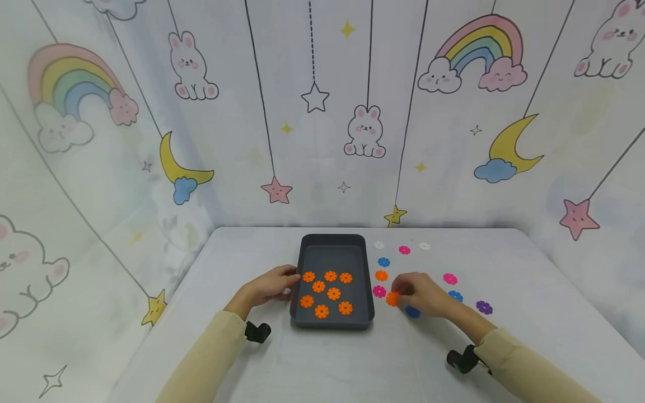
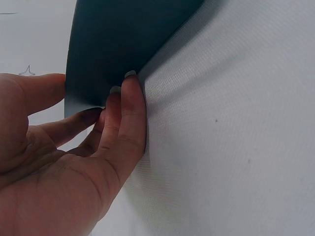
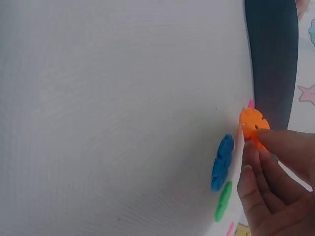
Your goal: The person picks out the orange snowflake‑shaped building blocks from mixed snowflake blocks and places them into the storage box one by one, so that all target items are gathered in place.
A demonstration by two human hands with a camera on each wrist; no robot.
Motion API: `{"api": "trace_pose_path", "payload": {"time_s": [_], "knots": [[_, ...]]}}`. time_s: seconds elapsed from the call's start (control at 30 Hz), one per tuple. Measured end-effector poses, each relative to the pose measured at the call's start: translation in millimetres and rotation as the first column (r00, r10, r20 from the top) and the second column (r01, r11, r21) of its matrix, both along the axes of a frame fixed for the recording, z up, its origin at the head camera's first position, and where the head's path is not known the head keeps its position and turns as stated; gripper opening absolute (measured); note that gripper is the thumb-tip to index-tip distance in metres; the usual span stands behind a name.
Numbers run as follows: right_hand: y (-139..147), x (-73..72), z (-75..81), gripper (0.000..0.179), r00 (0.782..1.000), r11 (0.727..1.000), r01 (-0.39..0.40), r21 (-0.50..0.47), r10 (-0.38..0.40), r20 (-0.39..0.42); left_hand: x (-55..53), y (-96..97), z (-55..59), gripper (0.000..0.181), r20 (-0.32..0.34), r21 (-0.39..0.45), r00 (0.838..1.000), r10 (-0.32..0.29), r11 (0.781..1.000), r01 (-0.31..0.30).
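A dark grey rectangular tray (image 1: 332,239) holds several orange snowflake building discs (image 1: 333,294), flat with notched rims. At its left side my left hand (image 1: 274,284) grips the edge. In the left wrist view the thumb meets the tray's rim (image 2: 93,44) and the fingertips (image 2: 129,86) lie against the outer wall. Right of the tray, my right hand (image 1: 423,294) pinches one orange disc (image 3: 253,122) between thumb and fingers, tilted up. Close by lie a pink disc (image 1: 379,291), a blue disc (image 3: 223,162) and a green disc (image 3: 223,201), the last hidden in the head view.
More discs lie spread on the white-covered table: another orange disc (image 1: 381,275), a blue one (image 1: 384,262), a purple one (image 1: 484,307), pink ones (image 1: 450,279) and white ones (image 1: 425,246). A patterned curtain (image 1: 322,157) hangs behind and beside the table.
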State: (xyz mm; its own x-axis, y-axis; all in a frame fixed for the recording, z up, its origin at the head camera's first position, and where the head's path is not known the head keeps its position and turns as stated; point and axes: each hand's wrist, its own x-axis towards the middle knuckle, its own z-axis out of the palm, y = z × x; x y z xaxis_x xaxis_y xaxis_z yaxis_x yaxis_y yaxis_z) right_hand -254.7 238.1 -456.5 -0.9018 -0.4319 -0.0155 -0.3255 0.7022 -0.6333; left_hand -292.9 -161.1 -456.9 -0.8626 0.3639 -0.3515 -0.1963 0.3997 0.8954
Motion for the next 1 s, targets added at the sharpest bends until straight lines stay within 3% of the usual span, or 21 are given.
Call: {"api": "trace_pose_path", "payload": {"time_s": [0.27, 0.53, 0.77, 1.0], "knots": [[-2.6, -6.6, 19.6, 0.014, 0.999, 0.999, -0.035, -0.033, 0.034, -0.038, 1.0, 0.9, 1.2, 0.052, 0.003, 0.005, 1.0, -0.001, 1.0, 0.001], [-30.2, -28.0, 45.5, 0.013, 0.995, 0.992, -0.086, -0.091, 0.08, -0.067, -0.7, 2.1, 0.6, 0.052, 0.013, 0.019, 1.0, 0.001, 1.0, -0.001], [-63.2, -56.0, 45.0, 0.014, 0.991, 0.994, -0.092, -0.063, 0.086, -0.099, 0.2, 0.6, 0.7, 0.052, 0.023, 0.008, 1.0, 0.005, 1.0, -0.005], [-86.1, -83.8, 31.4, 0.015, 0.986, 0.997, -0.082, -0.004, 0.081, -0.146, 2.5, -0.3, 4.1, 0.051, 0.014, 0.005, 1.0, 0.016, 1.0, -0.016]]}}
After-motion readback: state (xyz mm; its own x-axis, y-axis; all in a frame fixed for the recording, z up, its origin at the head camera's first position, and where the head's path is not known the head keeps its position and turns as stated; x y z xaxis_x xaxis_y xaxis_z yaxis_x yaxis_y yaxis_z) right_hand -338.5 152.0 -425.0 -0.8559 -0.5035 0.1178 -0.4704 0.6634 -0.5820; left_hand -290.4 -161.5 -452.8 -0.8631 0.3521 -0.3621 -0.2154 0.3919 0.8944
